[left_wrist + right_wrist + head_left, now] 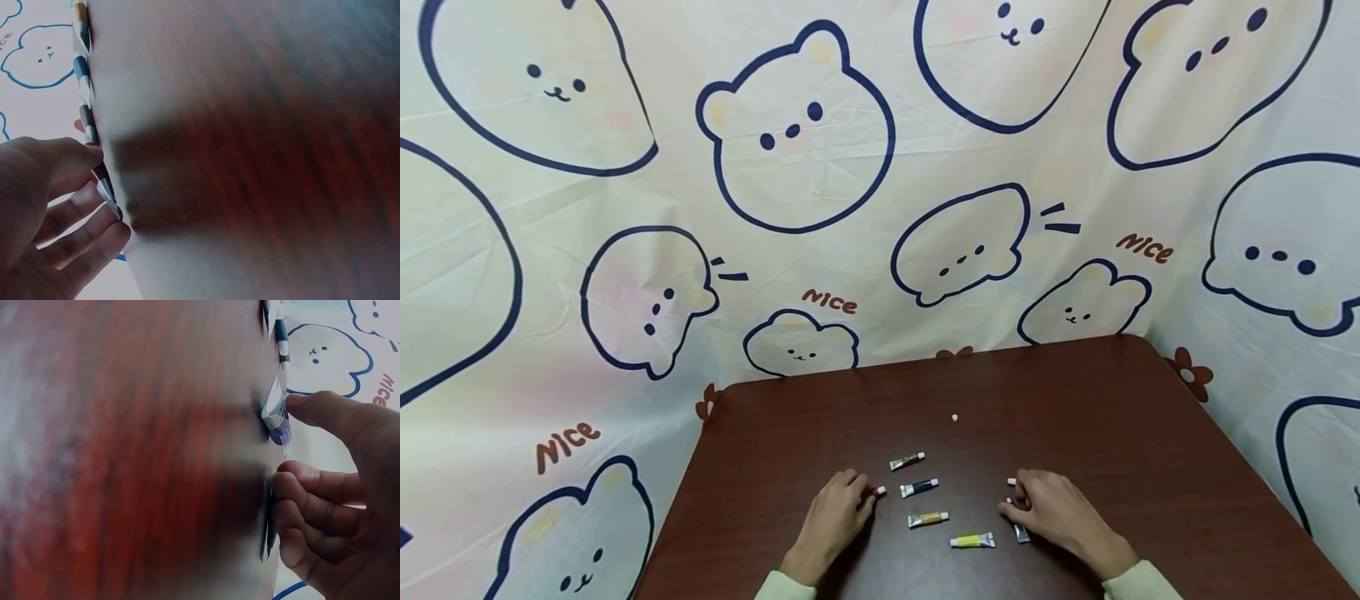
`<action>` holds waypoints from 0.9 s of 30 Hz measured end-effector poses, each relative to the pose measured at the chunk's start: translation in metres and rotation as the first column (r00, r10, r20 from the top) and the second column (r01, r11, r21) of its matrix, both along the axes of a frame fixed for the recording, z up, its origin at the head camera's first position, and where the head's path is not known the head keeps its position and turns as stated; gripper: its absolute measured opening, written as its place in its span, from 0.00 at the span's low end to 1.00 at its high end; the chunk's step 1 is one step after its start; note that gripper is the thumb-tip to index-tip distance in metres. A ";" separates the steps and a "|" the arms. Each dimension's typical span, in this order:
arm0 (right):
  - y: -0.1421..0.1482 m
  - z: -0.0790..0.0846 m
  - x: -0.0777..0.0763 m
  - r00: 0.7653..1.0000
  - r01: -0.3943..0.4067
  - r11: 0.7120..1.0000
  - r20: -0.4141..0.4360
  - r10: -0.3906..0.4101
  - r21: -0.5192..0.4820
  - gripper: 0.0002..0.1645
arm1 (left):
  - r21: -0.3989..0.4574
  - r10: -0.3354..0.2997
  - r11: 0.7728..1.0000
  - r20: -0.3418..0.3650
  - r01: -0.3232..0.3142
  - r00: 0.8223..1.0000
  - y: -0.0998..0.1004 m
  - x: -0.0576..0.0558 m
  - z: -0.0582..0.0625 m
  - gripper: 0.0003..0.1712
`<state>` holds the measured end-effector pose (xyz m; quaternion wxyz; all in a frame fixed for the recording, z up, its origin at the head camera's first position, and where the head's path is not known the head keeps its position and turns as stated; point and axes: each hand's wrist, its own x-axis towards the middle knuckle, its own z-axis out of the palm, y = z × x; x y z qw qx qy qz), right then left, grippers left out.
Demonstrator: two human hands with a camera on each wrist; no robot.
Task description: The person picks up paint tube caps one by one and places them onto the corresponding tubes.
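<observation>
My left hand (833, 521) pinches a small red paint tube (100, 171) between thumb and fingers, low over the tabletop. Its white cap (882, 491) pokes out past the fingertips in the head view. On the right, my right hand (1060, 510) rests low at the table with loosely bent fingers. Its thumb touches or nearly touches a purple paint tube (280, 432), and a gap shows between thumb and forefinger. Beside the other fingers lies a dark tube (270, 528), mostly hidden by the hand in the head view.
Between the hands lie a dark olive tube (907, 461), a navy tube (919, 487), an ochre tube (928, 520) and a yellow-green tube (972, 541). Farther back sits a tiny white piece (954, 417). A printed cloth (880, 333) hangs behind the brown table (820, 417).
</observation>
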<state>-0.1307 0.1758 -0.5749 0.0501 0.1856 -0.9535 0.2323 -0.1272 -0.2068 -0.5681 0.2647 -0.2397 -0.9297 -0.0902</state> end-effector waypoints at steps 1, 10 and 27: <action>0.000 0.000 0.000 1.000 -0.002 1.000 -0.012 0.002 0.004 0.24 | -0.001 0.001 1.000 0.001 -0.001 1.000 0.000 0.000 0.000 0.14; -0.003 -0.004 -0.001 1.000 -0.004 1.000 -0.004 0.004 0.021 0.27 | -0.005 0.011 1.000 0.043 -0.011 0.999 0.000 0.003 0.001 0.14; -0.005 -0.003 -0.001 1.000 0.019 1.000 0.004 -0.019 0.008 0.24 | 0.001 0.013 1.000 0.086 -0.013 0.996 0.000 0.003 0.003 0.12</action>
